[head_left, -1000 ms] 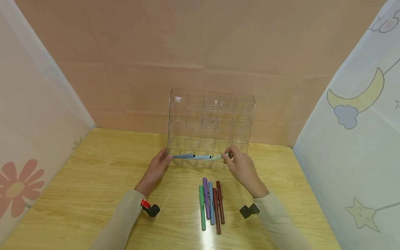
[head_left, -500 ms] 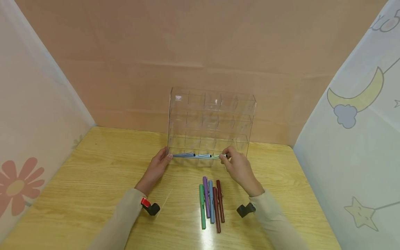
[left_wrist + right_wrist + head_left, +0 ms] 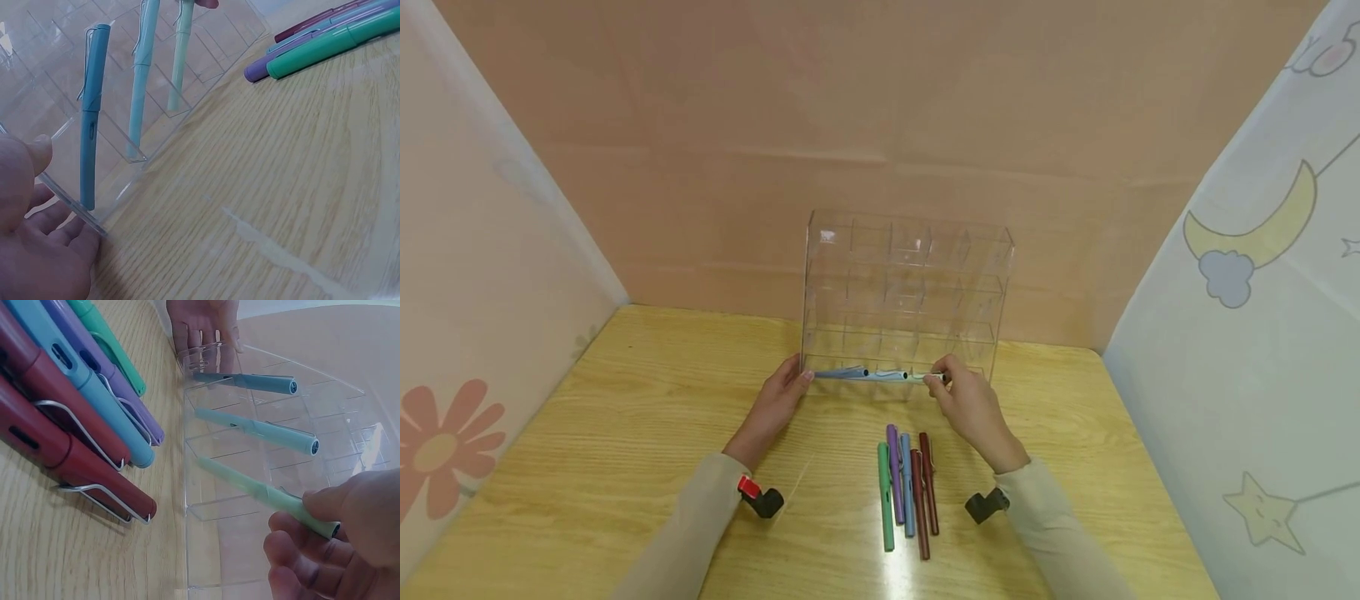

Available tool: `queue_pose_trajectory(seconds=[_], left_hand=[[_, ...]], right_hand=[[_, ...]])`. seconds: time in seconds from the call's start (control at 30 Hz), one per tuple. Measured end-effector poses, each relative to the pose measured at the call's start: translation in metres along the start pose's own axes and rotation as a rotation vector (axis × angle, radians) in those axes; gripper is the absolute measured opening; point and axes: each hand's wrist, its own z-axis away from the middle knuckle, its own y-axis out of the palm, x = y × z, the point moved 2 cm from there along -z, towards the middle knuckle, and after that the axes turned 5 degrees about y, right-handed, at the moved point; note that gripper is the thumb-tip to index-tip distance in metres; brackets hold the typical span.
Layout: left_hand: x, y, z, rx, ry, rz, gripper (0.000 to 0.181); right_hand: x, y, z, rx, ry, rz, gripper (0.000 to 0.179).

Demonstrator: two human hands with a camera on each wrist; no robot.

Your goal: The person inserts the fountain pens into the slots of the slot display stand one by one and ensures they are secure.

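Note:
A clear acrylic rack (image 3: 901, 292) with rows of small compartments stands upright on the table. My left hand (image 3: 772, 408) grips its lower left edge, thumb in front and fingers behind. A blue pen (image 3: 95, 119) stands in the bottom row's left compartment, with a light blue pen (image 3: 141, 87) in the compartment beside it. In the third compartment is a pale green pen (image 3: 247, 483). My right hand (image 3: 972, 407) pinches that pen near its cap end between thumb and fingers, as the right wrist view shows.
Loose pens lie in a bunch on the wooden table (image 3: 647, 400) in front of the rack: a green pen (image 3: 886, 496), a purple pen (image 3: 895, 475), a blue pen (image 3: 907, 483) and two dark red pens (image 3: 921, 504). An orange backdrop (image 3: 715, 167) rises behind.
My right hand has moved slightly left with the pale green pen, which now sits lower in its compartment. The left hand stays on the rack's edge, and the loose pens have not moved.

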Motion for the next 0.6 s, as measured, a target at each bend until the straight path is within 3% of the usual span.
queue_pose_trajectory(seconds=[0.33,0.6], left_hand=[[0.001,-0.001,0.0,0.003,0.004,-0.01,0.066],[0.004,-0.003,-0.001,0.002,-0.002,-0.018,0.067]], right_hand=[[-0.003,0.001,0.003,-0.021,-0.007,0.015,0.037],[-0.008,-0.005,0.013,0.003,0.054,-0.004,0.04]])
